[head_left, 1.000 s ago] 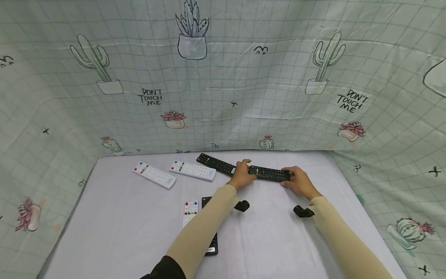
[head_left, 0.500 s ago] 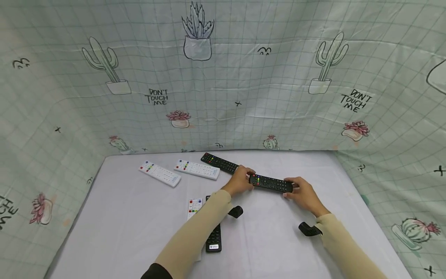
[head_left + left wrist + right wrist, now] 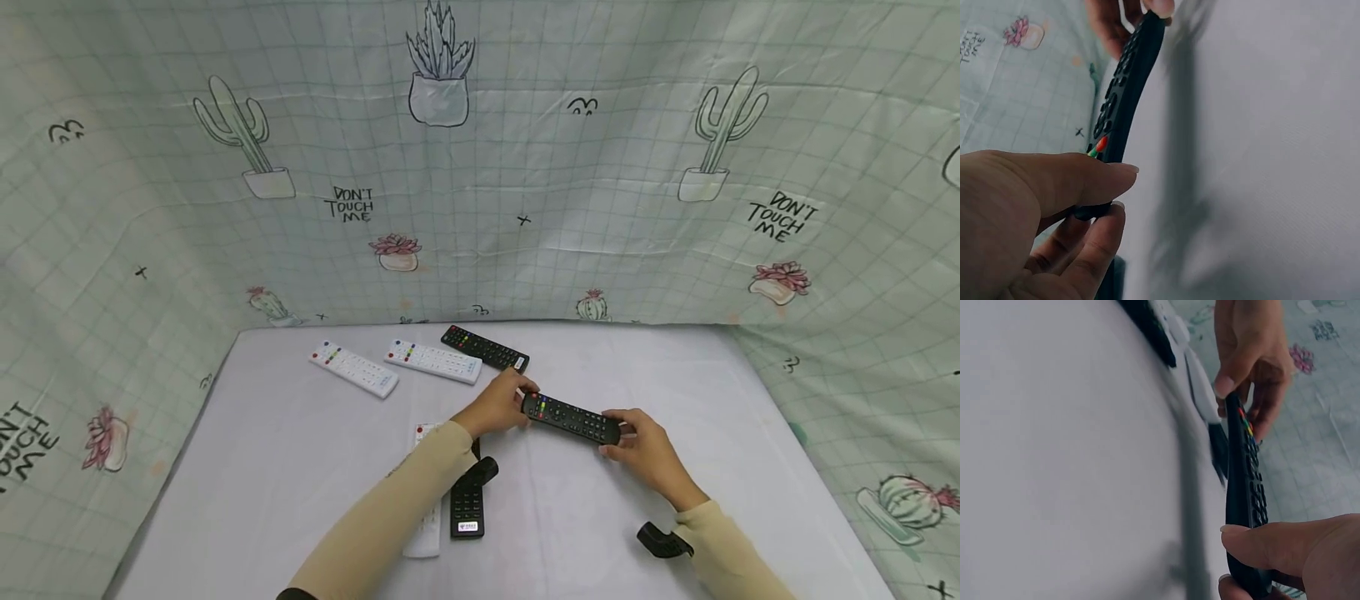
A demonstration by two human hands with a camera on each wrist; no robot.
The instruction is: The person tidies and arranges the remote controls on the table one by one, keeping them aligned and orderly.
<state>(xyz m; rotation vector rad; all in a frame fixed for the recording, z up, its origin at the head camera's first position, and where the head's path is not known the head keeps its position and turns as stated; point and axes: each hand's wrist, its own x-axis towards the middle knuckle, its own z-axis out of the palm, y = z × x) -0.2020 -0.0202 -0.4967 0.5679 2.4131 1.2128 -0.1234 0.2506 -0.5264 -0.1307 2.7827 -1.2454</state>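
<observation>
A black remote control (image 3: pixel 572 418) with colored buttons is held between both hands over the right half of the white table. My left hand (image 3: pixel 497 406) pinches its left end, the one with the red, green, yellow and blue buttons. At the opposite end, the thumb and fingers of my right hand (image 3: pixel 647 452) grip it. Both wrist views show the remote (image 3: pixel 1124 94) raised off the cloth, its shadow falling beside it. Part of each end is hidden by the fingers. Just behind the left hand lies another black remote (image 3: pixel 486 348).
Two white remotes (image 3: pixel 352 369) (image 3: pixel 433 362) lie at the back left. Nearer the front, a white remote (image 3: pixel 426 537) and a black remote (image 3: pixel 467 507) lie side by side, partly covered by the left sleeve. A printed cactus curtain (image 3: pixel 510 167) rises behind the table (image 3: pixel 247 467).
Both hands have drawn the black remote toward the front of the table, its right end now lower in view. The black remote behind has come out from behind the left hand.
</observation>
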